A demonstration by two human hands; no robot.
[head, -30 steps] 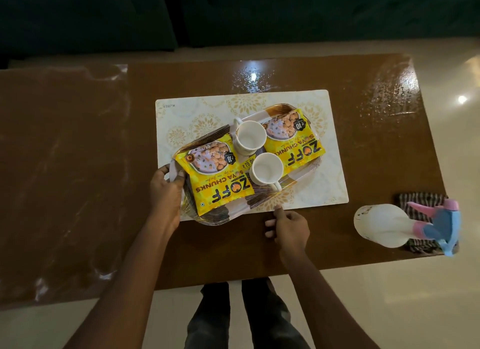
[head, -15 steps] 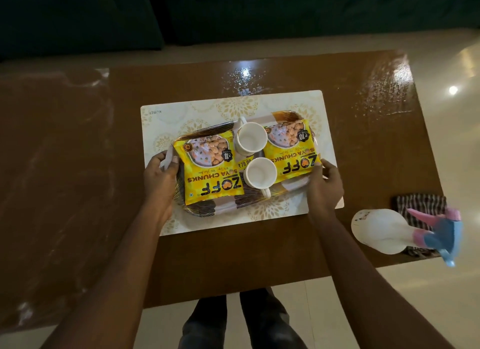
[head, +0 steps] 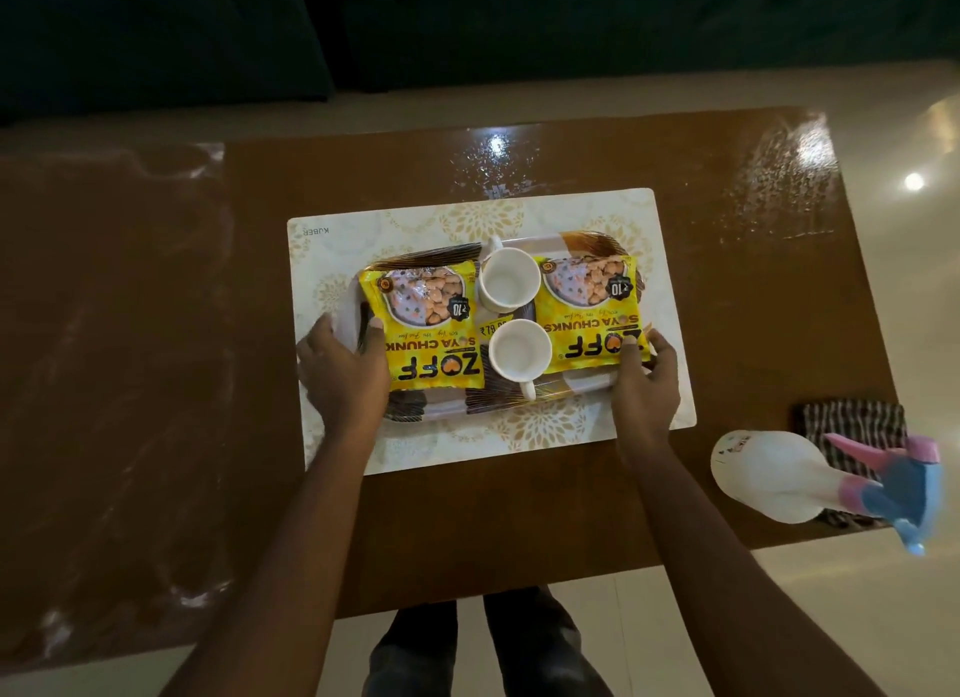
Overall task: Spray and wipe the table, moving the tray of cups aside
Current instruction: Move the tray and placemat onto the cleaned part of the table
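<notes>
A patterned tray (head: 519, 403) lies on a cream floral placemat (head: 670, 301) in the middle of the brown table (head: 727, 291). On it stand two white cups (head: 508, 278) (head: 519, 352) between two yellow snack packets (head: 428, 327) (head: 589, 312). My left hand (head: 340, 374) grips the tray's left end. My right hand (head: 647, 379) grips its right end. A white spray bottle (head: 769, 475) with a pink and blue trigger lies at the table's near right edge, on a striped cloth (head: 852, 421).
The table's far right part glistens with wet streaks (head: 779, 166). A darker brown surface (head: 104, 384) adjoins the table on the left. A dark sofa (head: 467, 21) stands behind the table. My legs (head: 483, 644) are at the near edge, over pale floor tiles.
My right hand moved from the table's near edge to the tray's right end. The tray turned from askew to square on the placemat. My left hand stayed on the tray's left end.
</notes>
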